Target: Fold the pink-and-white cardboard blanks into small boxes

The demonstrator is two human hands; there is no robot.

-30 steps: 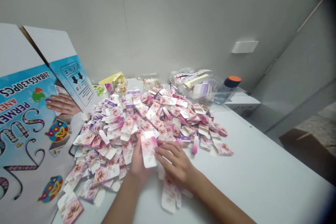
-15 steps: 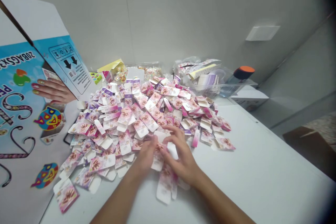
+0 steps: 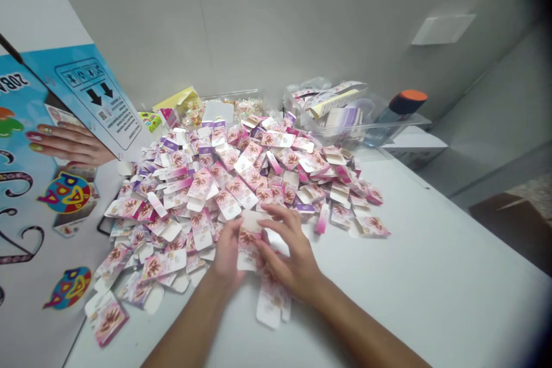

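Note:
A small pink-and-white printed carton (image 3: 247, 250) with an open white flap at its far end stands between my two hands. My left hand (image 3: 226, 253) grips its left side, the thumb along the edge. From the right, my right hand (image 3: 295, 256) has its thumb on the carton's printed face and its fingers curved near the flap. Something pale and shiny shows under the right palm; I cannot make out what it is. Just below the hands lie more flat-looking cartons (image 3: 269, 305) on the white table (image 3: 388, 299).
A wide heap of similar cartons (image 3: 233, 161) covers the table beyond my hands. At left stands a large printed cardboard box (image 3: 26, 195). Along the wall are a clear tray of beads (image 3: 248, 106), a clear bin with papers (image 3: 340, 118) and an orange-topped bottle (image 3: 401, 106).
The carton has come up more upright and slightly left, its printed face now plainer to see. My left hand has shifted left along its side. The view has turned a little right.

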